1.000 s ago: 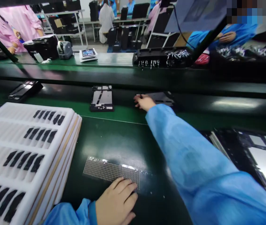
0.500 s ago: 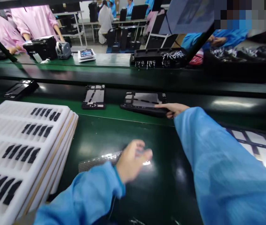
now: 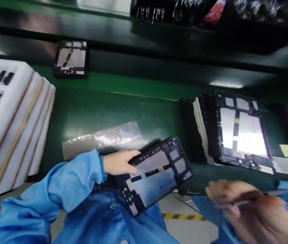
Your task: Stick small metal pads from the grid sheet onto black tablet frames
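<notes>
My left hand (image 3: 120,162) grips the edge of a black tablet back frame (image 3: 150,178), which has silver panels and hangs tilted over my lap. A stack of similar frames (image 3: 235,132) lies on the dark green bench to the right. My right hand (image 3: 248,206) is blurred at the lower right, with a thin grey tool (image 3: 258,196) across its fingers. A perforated metal-mesh sheet (image 3: 100,140) lies just beyond my left hand, and another frame (image 3: 70,59) sits farther up the bench.
At the left stands a stack of white foam trays (image 3: 12,112) with black parts in their slots. The bench edge runs above my lap, and the floor below has yellow-and-black tape (image 3: 184,217). A dark rack (image 3: 171,10) stands at the top.
My view has tilted down. The frame has left the bench and is now in my left hand near my lap. My right hand has drawn back to the lower right.
</notes>
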The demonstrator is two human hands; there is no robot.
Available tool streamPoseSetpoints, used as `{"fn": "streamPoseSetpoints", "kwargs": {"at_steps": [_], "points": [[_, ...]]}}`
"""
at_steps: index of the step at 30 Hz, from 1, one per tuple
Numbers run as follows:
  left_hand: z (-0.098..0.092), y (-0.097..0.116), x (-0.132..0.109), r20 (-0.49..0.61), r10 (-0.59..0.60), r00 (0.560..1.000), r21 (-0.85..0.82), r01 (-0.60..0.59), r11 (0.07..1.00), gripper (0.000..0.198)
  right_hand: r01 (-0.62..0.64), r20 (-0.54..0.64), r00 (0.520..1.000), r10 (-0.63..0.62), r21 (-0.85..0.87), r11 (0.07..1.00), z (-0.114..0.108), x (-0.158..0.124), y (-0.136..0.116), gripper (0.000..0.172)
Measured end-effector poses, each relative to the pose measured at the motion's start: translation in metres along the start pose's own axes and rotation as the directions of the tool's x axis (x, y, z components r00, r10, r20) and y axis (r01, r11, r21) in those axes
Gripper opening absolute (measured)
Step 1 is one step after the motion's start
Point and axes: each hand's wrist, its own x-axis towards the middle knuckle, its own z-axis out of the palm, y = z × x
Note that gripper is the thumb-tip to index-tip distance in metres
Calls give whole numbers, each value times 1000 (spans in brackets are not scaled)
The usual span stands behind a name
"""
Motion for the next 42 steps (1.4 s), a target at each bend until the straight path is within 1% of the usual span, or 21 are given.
{"fn": "streamPoseSetpoints", "kwargs": {"at_steps": [1,3,4,6,8,10,13,15,16,19,21,26,29,32,33,34,36,38,39,41,42], "points": [[-4,2,-5,-16,-7,1000,90,8,996,36,14,53,998,-16,32,999,8,8,-3,39],[-20,3,-7,-123,-32,992,267,64,961,36,66,155,984,-84,122,990,29,29,-13,15],[-30,2,-5,-191,-42,981,344,107,933,37,103,199,971,-131,145,984,42,42,-17,9],[-49,-5,0,-266,-59,962,460,180,870,39,184,290,933,-212,122,975,71,71,-23,9],[-64,-15,4,-213,-63,975,540,171,824,34,233,372,902,-220,11,972,101,101,-19,11],[-71,-25,5,-95,-47,994,587,94,804,25,243,426,884,-190,-73,967,130,128,-6,22],[-75,-32,2,15,-18,1000,600,6,800,21,282,545,816,-195,-80,956,157,153,16,34],[-77,-33,1,27,-14,1000,593,-5,805,22,306,601,776,-192,-93,948,164,158,25,32],[-77,-34,1,24,-6,1000,592,-10,806,23,304,614,768,-180,-103,947,164,157,26,30],[-79,-35,2,1,39,999,595,-31,803,26,270,609,779,-147,-116,956,161,153,24,30],[-79,-35,3,-9,60,998,591,-43,806,25,273,598,787,-154,-114,955,160,150,22,28],[-78,-34,3,-40,71,997,559,-37,828,25,352,629,753,-193,-136,926,160,148,21,16],[-77,-35,3,-51,66,997,528,-29,849,29,363,643,744,-182,-159,918,162,153,19,19],[-77,-36,4,-55,69,996,513,-31,858,34,322,653,746,-129,-185,929,162,159,14,27],[-77,-36,4,-58,67,996,516,-28,856,35,286,644,756,-112,-173,942,161,158,11,28],[-77,-36,4,-62,71,996,522,-29,852,35,235,618,780,-95,-148,961,159,152,8,27],[-77,-36,4,-64,79,995,548,-31,836,34,116,505,860,-72,-57,992,155,129,2,21],[-76,-35,4,-63,89,994,587,-36,809,35,18,324,946,-23,20,1000,153,88,0,12],[-75,-34,3,-63,95,993,603,-37,797,36,-20,231,973,13,28,999,153,63,1,8],[-74,-33,2,-60,102,993,618,-43,785,39,-29,90,996,30,-5,1000,158,17,8,11],[-74,-33,2,-60,108,992,621,-48,783,40,12,41,999,-11,-23,1000,161,-1,14,13]]}}
